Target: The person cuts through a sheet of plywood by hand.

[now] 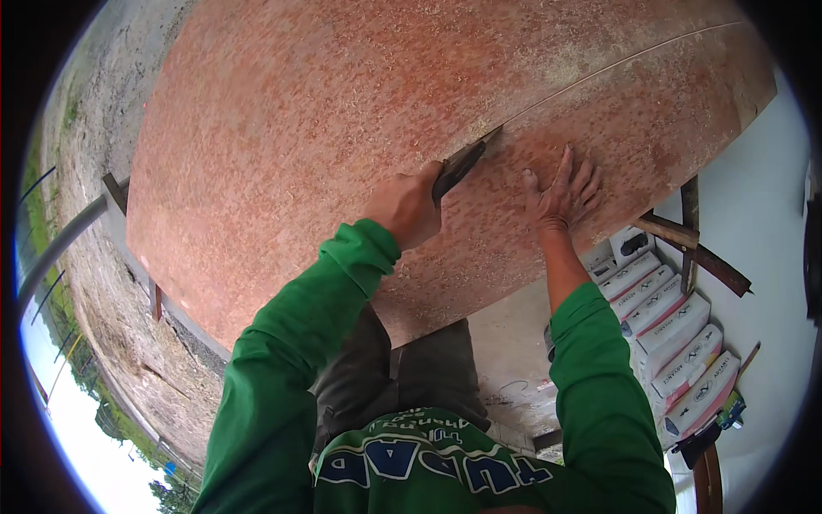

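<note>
A large reddish plywood sheet (282, 128), sprinkled with sawdust, spreads out in front of me. My left hand (407, 206) is closed round the black handle of a handsaw (461, 170). The saw's short visible stretch of blade meets the sheet at the near end of a thin cut line (616, 67), which runs to the far right edge. Most of the blade is hidden from sight. To the right of the saw, my right hand (565, 193) lies flat on the sheet with its fingers spread, on the near side of the line.
Wooden supports (672, 231) stick out beneath the sheet's right edge. Several white and red boxes (676, 330) are stacked on the right, beside a pale wall (771, 257). A grey pipe (64, 240) curves past the left side, above rough ground (111, 291).
</note>
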Demonstrator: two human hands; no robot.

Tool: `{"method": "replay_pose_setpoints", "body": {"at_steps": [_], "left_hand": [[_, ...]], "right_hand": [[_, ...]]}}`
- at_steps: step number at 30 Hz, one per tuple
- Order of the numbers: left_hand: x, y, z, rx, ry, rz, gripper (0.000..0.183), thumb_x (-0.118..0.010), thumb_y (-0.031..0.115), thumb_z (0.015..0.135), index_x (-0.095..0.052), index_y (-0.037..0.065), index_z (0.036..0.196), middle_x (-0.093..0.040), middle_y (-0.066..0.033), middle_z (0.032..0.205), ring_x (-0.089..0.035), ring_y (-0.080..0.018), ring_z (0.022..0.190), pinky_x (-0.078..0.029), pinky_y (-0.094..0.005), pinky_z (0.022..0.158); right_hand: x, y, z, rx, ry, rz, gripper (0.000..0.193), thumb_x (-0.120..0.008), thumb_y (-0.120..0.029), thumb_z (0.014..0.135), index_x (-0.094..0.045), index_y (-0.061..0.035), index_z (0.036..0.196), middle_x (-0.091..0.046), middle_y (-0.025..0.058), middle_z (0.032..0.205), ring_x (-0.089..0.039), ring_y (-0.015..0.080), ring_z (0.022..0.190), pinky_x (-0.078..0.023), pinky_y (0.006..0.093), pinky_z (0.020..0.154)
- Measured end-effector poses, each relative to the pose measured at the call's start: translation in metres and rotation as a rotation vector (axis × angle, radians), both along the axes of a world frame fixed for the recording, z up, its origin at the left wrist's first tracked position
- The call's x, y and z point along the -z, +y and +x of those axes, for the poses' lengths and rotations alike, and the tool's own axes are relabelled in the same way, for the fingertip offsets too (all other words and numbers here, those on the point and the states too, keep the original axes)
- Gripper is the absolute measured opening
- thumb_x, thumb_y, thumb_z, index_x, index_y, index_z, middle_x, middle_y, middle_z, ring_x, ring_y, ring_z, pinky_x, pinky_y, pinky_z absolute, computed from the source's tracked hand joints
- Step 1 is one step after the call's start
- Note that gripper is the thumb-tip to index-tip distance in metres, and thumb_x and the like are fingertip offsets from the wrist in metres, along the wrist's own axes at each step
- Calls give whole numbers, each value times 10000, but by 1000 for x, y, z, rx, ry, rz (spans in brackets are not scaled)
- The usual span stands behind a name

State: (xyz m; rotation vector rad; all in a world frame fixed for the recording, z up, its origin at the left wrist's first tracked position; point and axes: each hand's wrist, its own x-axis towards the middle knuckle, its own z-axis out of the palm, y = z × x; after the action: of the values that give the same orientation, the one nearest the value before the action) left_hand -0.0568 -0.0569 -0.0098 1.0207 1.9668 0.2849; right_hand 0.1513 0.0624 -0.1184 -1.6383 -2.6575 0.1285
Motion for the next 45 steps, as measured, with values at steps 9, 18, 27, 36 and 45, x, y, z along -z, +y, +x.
{"method": "replay_pose_setpoints", "body": {"at_steps": [9,18,27,36,45], "left_hand": [[-152,-126,-24,-57,20,-142,389,-585,25,725,-518,37,1109,-608,-216,770,-629,-344,729,-497,-369,586],[-7,-13,4,-26,25,8,344,-540,96,759,-514,88,1102,-563,-223,637,-576,-391,613,-446,-445,546],[-139,-130,-21,-59,30,-118,402,-583,32,722,-515,39,1118,-612,-216,804,-627,-345,719,-496,-370,602],[-9,-15,2,-35,-3,-3,360,-529,65,738,-508,76,1098,-553,-234,643,-577,-391,639,-451,-439,559],[-144,-139,-23,-52,43,-82,417,-564,14,718,-509,68,1128,-600,-208,773,-613,-362,717,-486,-376,593]], "right_hand": [[9,13,18,65,-131,-34,821,-524,-641,696,-279,-220,1357,-177,181,1405,-160,418,1269,-140,615,967],[2,7,3,2,-16,-10,846,-518,-652,691,-254,-220,1369,-162,176,1412,-160,419,1268,-136,613,970],[7,13,18,40,-94,-17,845,-513,-653,694,-253,-217,1370,-162,175,1412,-141,417,1277,-124,608,978],[-1,9,0,-3,-6,-20,858,-486,-675,697,-246,-205,1374,-172,187,1402,-142,421,1273,-126,604,977],[10,13,21,25,-89,-13,845,-441,-695,716,-244,-207,1377,-160,202,1403,-116,430,1281,-111,611,981]]}}
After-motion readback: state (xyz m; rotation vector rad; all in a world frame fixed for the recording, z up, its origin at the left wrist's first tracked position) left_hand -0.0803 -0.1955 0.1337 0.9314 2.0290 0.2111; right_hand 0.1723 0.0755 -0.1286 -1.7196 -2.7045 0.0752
